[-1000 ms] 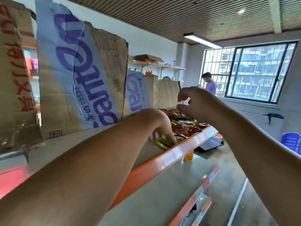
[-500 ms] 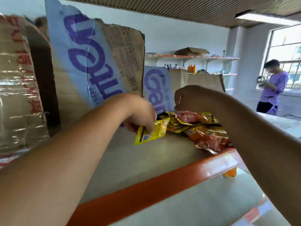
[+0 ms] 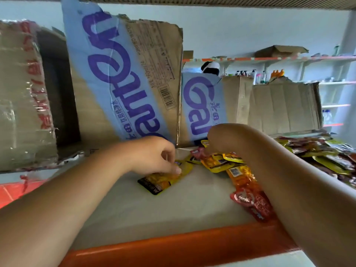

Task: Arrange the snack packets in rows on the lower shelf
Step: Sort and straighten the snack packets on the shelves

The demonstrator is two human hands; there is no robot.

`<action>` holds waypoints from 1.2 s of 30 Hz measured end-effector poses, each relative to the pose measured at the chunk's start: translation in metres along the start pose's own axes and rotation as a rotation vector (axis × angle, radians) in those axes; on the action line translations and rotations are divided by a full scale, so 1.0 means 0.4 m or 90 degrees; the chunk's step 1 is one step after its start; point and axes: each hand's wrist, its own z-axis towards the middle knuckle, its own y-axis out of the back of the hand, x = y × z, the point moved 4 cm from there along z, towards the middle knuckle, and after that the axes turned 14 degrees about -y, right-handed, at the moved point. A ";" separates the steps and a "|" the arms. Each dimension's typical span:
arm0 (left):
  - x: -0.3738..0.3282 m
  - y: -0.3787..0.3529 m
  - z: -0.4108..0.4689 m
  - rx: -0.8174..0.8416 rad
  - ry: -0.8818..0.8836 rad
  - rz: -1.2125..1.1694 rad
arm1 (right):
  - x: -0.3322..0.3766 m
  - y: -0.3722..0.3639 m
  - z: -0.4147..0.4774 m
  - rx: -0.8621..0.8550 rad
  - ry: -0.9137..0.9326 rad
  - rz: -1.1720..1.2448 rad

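Pale wall (image 3: pixel 250 31), slatted ceiling (image 3: pixel 192 2), stocked wall shelves (image 3: pixel 289 59) behind

**Grey shelf, packets and boxes**

I see a grey shelf (image 3: pixel 154 212) with an orange front lip (image 3: pixel 173 247). A yellow packet (image 3: pixel 163 180) lies mid-shelf. Orange and red packets (image 3: pixel 248 185) trail just to its right, and a loose packet pile (image 3: pixel 327 157) sits farther right. Cardboard boxes (image 3: pixel 123 78) stand along the back.

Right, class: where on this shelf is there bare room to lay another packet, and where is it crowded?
Free: the bare shelf between the yellow packet under the left hand and the orange front lip, and leftward toward the taped box. Crowded: the packet pile at right.
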 end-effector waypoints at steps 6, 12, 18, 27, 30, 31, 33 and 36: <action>0.007 -0.014 -0.004 0.079 0.041 0.017 | 0.004 -0.002 0.009 -0.031 0.001 -0.007; 0.004 -0.006 -0.016 0.097 0.060 0.033 | 0.010 -0.005 0.008 -0.055 0.026 -0.052; 0.044 0.010 -0.034 0.127 0.128 0.049 | -0.022 0.065 -0.032 -0.176 0.127 0.157; 0.088 0.021 -0.055 0.200 0.215 0.072 | 0.041 0.013 -0.072 0.037 0.156 0.001; 0.088 0.016 -0.050 0.196 0.221 0.073 | 0.063 0.019 -0.096 -0.012 0.208 -0.006; 0.089 0.014 -0.049 0.194 0.221 0.076 | 0.076 0.015 -0.106 0.004 0.232 0.006; 0.091 0.012 -0.048 0.191 0.221 0.088 | 0.097 0.002 -0.121 0.046 0.259 -0.002; 0.095 0.011 -0.048 0.190 0.222 0.103 | 0.115 -0.013 -0.130 0.050 0.281 -0.041</action>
